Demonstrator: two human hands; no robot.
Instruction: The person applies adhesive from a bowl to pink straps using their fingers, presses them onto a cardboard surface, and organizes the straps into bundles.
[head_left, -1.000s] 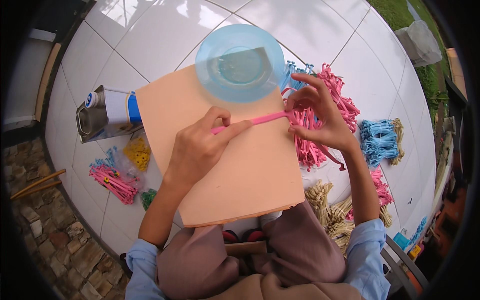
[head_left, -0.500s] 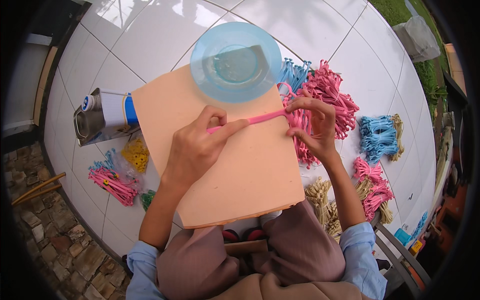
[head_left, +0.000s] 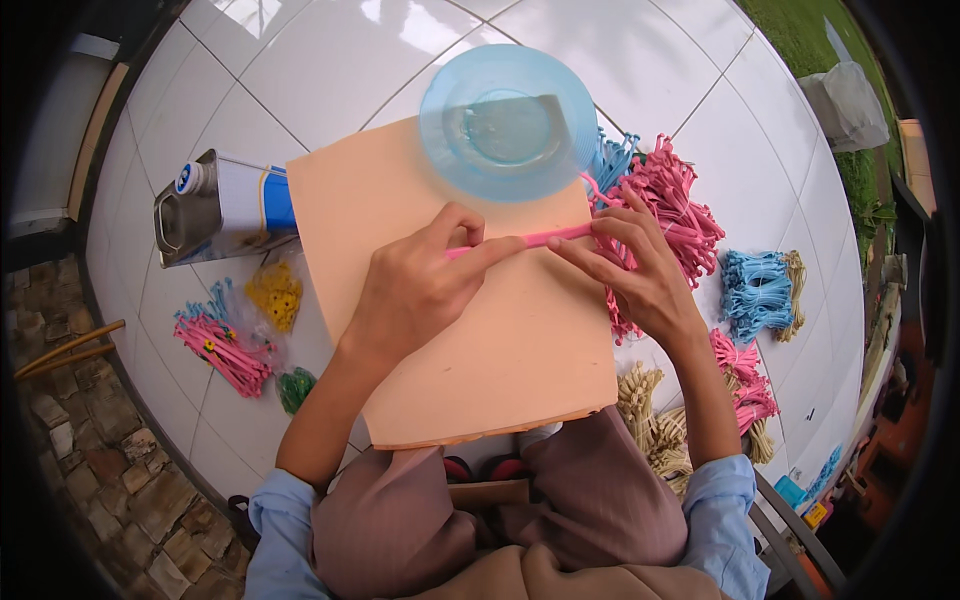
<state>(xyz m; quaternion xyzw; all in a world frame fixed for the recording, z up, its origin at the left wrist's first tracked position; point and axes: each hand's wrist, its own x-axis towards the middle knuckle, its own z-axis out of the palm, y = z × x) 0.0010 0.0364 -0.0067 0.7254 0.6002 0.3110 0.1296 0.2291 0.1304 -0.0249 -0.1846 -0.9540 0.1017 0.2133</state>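
Above white floor tiles (head_left: pixel 300 80), over a peach board (head_left: pixel 480 370), holding a pink strap (head_left: pixel 540 239) clamped by the left hand (head_left: pixel 425 285) with thumb laid along it, and by the right hand (head_left: pixel 645 275), now with fingers straighter and lower, seemingly for a steadier hold.

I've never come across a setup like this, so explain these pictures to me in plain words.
There is no machine here: a person works bare-handed. One wide fisheye camera, worn on the head, looks down, so straight edges bend near the rim. A peach-coloured board reaches over the lap, a translucent blue plate at its far end. The left hand holds a pink strip; the right hand touches it farther along. On the white tiled floor are a metal can at left and pink bundles at right.
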